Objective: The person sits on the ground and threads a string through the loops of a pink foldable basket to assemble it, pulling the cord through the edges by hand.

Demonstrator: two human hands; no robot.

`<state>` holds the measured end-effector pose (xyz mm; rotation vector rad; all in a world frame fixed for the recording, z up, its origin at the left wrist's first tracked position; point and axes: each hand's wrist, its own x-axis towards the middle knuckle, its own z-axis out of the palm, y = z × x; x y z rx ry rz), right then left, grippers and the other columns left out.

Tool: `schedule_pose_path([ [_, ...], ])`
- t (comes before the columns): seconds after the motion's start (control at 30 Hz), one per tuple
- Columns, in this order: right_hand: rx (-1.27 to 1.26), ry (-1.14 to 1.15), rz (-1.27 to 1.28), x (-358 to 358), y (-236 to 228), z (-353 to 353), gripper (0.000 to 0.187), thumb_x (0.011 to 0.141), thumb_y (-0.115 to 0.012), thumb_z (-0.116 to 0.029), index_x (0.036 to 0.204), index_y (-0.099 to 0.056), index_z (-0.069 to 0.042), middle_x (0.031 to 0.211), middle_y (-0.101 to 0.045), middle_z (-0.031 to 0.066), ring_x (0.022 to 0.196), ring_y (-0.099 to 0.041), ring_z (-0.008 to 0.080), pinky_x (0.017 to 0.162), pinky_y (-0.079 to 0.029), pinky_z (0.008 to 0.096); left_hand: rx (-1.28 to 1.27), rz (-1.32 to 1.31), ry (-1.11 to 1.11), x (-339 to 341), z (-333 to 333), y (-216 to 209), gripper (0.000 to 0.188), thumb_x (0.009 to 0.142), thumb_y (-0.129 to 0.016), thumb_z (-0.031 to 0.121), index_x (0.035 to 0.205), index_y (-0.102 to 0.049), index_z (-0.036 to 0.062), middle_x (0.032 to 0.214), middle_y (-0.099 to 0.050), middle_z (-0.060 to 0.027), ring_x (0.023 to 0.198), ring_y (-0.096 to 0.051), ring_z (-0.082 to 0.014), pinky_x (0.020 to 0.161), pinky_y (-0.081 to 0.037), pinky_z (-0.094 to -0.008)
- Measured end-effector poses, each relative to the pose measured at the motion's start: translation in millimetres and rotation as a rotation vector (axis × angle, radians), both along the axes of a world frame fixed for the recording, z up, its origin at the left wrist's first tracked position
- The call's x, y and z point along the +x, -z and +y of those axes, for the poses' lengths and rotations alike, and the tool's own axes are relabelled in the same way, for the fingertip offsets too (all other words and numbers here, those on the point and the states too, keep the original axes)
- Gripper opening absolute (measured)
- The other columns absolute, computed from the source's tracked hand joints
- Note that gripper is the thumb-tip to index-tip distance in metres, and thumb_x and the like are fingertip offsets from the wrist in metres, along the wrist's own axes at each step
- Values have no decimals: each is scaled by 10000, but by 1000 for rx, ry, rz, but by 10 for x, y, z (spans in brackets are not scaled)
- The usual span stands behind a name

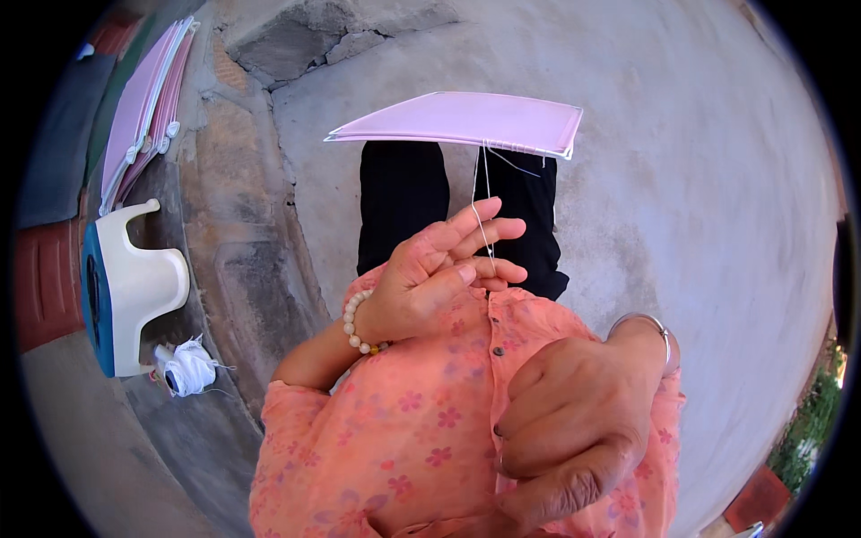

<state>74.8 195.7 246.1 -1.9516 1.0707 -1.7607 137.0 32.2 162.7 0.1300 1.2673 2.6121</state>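
Note:
My left hand [457, 255] is raised before my chest with its fingers spread. Strands of white thread [487, 235] run across those fingers up to the near edge of a pale pink, thin flat panel [466, 117]. White stitches line part of that edge, and a loose thread end trails beside them. The panel, apparently in layers, rests over my knees. Closer to me on the right, my right hand [574, 421] is closed, its fingers curled in and its back facing up. Whatever it may hold is hidden.
At far left several similar pink panels [148, 108] lean on a ledge. Nearer stands a white and blue plastic stool [134, 278], with a bundle of white thread [191, 368] beside it. Broken stone [287, 40] edges the concrete floor [682, 179].

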Motion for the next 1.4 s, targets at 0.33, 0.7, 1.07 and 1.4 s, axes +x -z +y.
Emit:
schedule_pose_path([
  [0.33, -363, 300, -419, 340, -280, -257, 225, 794, -581, -141, 849, -662, 62, 526, -519, 32, 356, -449, 98, 319, -314, 258, 14, 15, -1, -62, -50, -11, 586, 851, -305, -71, 1415, -197, 49, 1372, -374, -154, 1061, -563, -225, 890, -431, -324],
  [0.7, 237, 626, 75, -411, 625, 241, 113, 740, -496, 30, 810, -582, 7, 649, -570, 67, 519, -545, 216, 465, -424, 296, -92, 124, 56, 30, -139, 38, 547, 902, -280, -48, 1424, -148, 48, 1310, -421, -189, 1146, -499, -236, 956, -397, -342],
  [1.07, 854, 806, -9, -759, 1724, -204, 136, 857, -501, -121, 846, -551, 5, 735, -596, 211, 718, -588, 372, 632, -453, 421, -172, 82, -63, 103, -282, 21, 488, 876, -370, -2, 1358, -294, -3, 1149, -554, -188, 1033, -585, -235, 841, -481, -302],
  [1.4, 405, 1306, 396, -974, 686, -19, 57, 802, -568, 8, 836, -606, -18, 744, -579, 103, 603, -560, 268, 544, -440, 319, -113, 28, -162, -104, -280, 31, 459, 875, -390, -29, 1330, -346, 10, 1171, -550, -162, 1033, -587, -225, 809, -488, -273],
])
